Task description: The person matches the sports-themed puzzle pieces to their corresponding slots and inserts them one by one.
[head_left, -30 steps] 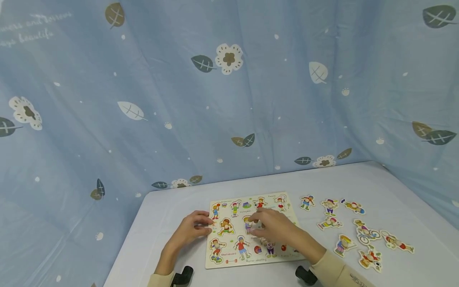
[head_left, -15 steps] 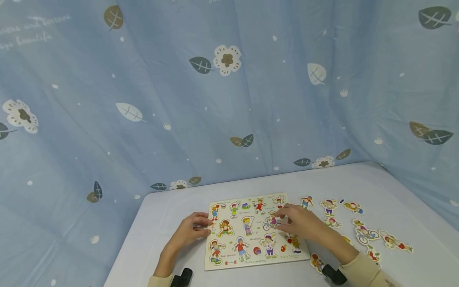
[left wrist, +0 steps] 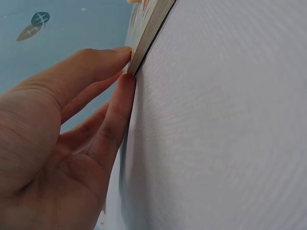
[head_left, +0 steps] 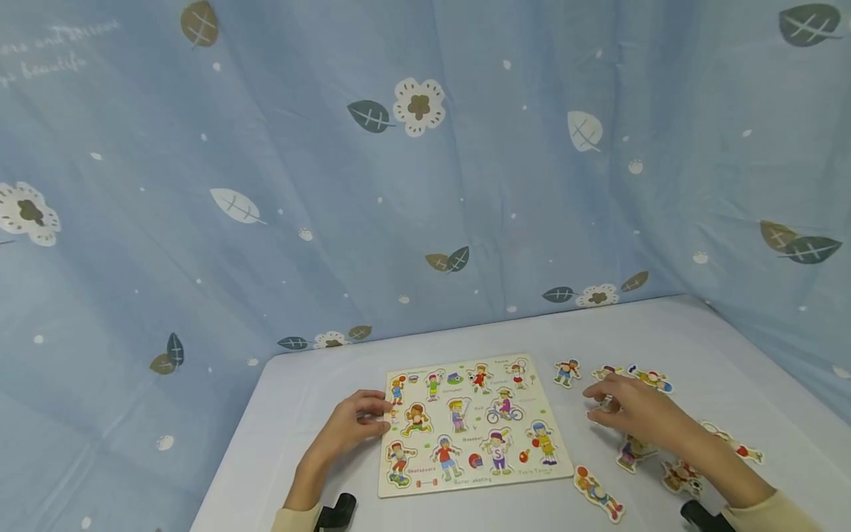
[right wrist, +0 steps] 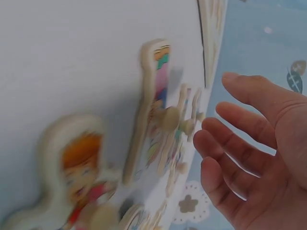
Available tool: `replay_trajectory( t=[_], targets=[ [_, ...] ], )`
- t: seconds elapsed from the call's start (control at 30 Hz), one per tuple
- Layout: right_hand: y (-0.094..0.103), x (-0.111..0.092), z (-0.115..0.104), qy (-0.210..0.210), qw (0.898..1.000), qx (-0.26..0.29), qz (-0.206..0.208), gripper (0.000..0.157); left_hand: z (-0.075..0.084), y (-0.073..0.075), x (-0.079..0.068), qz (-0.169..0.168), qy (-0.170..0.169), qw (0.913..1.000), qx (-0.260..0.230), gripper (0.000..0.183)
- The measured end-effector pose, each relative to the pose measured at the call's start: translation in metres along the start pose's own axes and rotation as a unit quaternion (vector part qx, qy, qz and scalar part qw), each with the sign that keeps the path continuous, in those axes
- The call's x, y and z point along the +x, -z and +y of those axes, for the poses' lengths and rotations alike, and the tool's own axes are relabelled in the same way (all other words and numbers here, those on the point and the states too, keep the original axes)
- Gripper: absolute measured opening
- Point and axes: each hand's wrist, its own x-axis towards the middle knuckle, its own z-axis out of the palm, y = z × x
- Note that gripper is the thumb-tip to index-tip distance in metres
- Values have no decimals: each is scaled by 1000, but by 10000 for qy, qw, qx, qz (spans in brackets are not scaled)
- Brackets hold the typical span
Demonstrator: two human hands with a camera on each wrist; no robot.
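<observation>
- First, 1 cream picture board [head_left: 439, 406], flat on the white table [head_left: 319, 377]; 11 sports figures [head_left: 447, 458] in 3 rows, all uncovered.
- Left hand [head_left: 352, 425]: at the board's left side, fingers relaxed and slightly bent, tips touching the edge.
- 1 ball-player piece [head_left: 598, 493]: loose, just beside the near right corner; in full view, where the right arm covered part of it a moment ago.
- Loose pieces [head_left: 567, 373]: at least 6 more, scattered right of the board, some partly hidden by hand and arm; round knobs [right wrist: 170, 119] show in the right wrist view.
- Right hand [head_left: 641, 410]: over these pieces, fingers loosely parted, thumb apart, nothing visibly held; contact cannot be told.
- Change: right hand gone from the board's cyclist figure [head_left: 504, 406] to the loose pieces; work has apparently passed from board to pieces.
- Backdrop: 1 blue curtain [head_left: 319, 148], leaf-and-flower print.
</observation>
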Motion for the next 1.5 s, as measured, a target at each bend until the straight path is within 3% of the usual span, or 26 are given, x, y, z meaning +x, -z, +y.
replay_trajectory(
  t=[0.2, 0.33, 0.43, 0.53, 0.67, 0.77, 1.1, 1.37, 1.5],
  targets=[
    [-1, -16, 0, 196, 9992, 136, -332, 26, 2, 3, 0, -82, -19, 9999, -57, 31],
    [-8, -27, -4, 1042, 9932, 437, -278, 14, 2, 4, 1, -137, -13, 9998, -165, 33],
    [-15, -35, -6, 1706, 9819, 791, -213, 12, 3, 4, 1, -118, 7, 9997, -235, 34],
    [-22, -40, -7, 2097, 9695, 1190, -432, 15, 4, 5, 2, -91, -19, 9997, -237, 33],
    [-28, -44, -10, 2150, 9596, 1581, -894, 16, 3, 5, 1, -83, -59, 9996, -245, 33],
    [-30, -46, -11, 2050, 9591, 1683, -989, 16, 1, 4, 1, -106, -29, 9997, -206, 34],
    [-36, -48, -8, 2124, 9585, 1698, -861, 15, -1, 6, -1, -341, 5, 9994, -108, 42],
    [-39, -49, -6, 2328, 9507, 1873, -825, 18, -4, 10, -3, -947, -120, 9921, -811, 51],
    [-38, -50, -6, 2452, 9496, 1815, -725, 18, -5, 12, -4, -1108, -83, 9894, -938, 52]
  ],
)
